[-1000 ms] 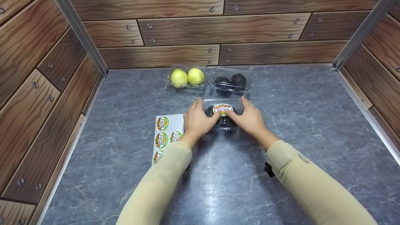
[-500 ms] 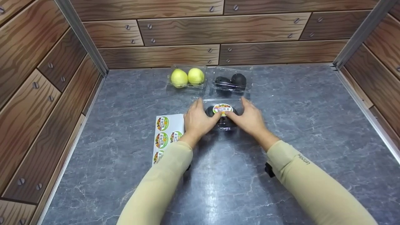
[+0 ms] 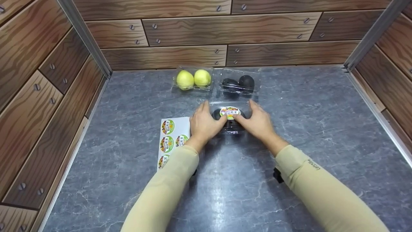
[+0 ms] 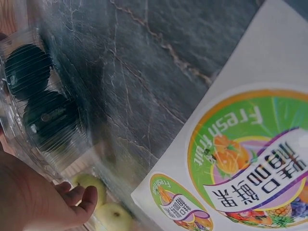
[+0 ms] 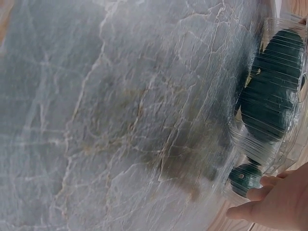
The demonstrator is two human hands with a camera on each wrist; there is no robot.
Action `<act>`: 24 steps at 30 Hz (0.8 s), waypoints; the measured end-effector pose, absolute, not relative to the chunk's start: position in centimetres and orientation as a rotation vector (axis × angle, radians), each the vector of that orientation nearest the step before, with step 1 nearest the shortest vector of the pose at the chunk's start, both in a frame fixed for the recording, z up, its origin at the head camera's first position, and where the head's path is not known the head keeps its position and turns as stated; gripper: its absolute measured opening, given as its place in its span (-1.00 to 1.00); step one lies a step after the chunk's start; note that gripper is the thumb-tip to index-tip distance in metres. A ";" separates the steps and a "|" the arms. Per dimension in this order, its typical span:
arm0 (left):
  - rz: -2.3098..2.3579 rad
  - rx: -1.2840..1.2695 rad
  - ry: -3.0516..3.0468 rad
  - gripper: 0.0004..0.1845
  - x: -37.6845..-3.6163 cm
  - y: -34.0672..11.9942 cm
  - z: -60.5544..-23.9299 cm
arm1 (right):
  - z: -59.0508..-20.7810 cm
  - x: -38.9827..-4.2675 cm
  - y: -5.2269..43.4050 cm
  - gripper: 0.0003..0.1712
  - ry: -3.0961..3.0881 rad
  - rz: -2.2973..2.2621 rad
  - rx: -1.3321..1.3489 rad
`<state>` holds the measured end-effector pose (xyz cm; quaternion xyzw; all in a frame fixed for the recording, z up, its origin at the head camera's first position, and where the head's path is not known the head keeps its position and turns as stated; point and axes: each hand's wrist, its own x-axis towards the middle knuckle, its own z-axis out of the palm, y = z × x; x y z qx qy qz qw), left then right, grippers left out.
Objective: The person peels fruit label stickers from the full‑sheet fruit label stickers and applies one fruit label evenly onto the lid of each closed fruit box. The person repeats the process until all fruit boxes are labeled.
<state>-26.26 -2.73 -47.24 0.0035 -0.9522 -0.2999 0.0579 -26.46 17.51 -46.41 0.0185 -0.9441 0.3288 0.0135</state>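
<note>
Grey marbled counter (image 3: 289,129) lay before you, boxed in by wood-grain panel walls (image 3: 193,29) on three sides. Your two arms in tan sleeves (image 3: 322,190) reached in from the near edge.

At the far edge stood two clear clamshell boxes side by side: the box of yellow-green fruit (image 3: 193,79) on the left, the box of dark fruit (image 3: 238,83) just right of it, touching or nearly so.

A white sticker sheet (image 3: 172,138) lay flat on the counter just left of your left wrist, round fruit labels printed on it.

Mid-counter, just in front of the far pair, sat the labelled clamshell (image 3: 229,118) holding dark fruit. Your left hand (image 3: 203,124) clasped its left end and your right hand (image 3: 257,123) its right end, fingers curved over the lid, thumbs meeting near the middle beside the round label (image 3: 229,112) stuck on top. Whether the thumbs pressed on the label's edge or only lay next to it, I could not tell from the head view.
</note>
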 end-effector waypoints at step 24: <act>-1.041 0.030 -2.775 -0.07 -25.8 -2.7 -47.6 | -46.8 -26.1 17.8 -0.01 -2.878 1.111 0.030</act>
